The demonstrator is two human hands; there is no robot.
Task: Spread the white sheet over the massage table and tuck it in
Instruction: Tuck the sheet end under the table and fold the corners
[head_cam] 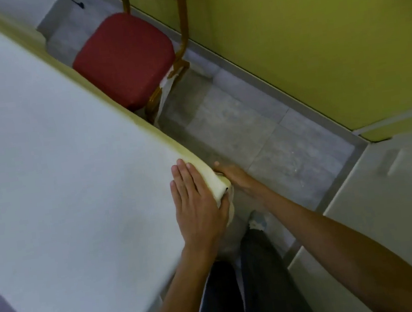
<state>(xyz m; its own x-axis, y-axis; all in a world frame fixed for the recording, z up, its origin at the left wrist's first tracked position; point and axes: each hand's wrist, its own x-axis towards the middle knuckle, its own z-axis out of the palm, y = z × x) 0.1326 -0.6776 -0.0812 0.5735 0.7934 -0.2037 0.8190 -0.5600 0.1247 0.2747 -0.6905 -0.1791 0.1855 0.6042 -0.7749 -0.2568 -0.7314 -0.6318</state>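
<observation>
Head view: the sheet [56,148] covers the desk [210,178], whose long axis runs away up-left. The left hand [197,203] presses flat, fingers straight, on the near right corner. The right hand [230,176] sits just beside it below the edge, fingers hidden underneath, grasp unclear; it is likely nearer the tuck.

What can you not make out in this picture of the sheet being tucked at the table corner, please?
- Head view, right hand: fingers hidden beneath the massage table corner; grip unknowable.
- Head view, white sheet: far ends cut off by left and top edges.
- Head view, tuck underneath: hidden by the tabletop.
- Head view, red chair: backrest cut off by the top edge.
</observation>
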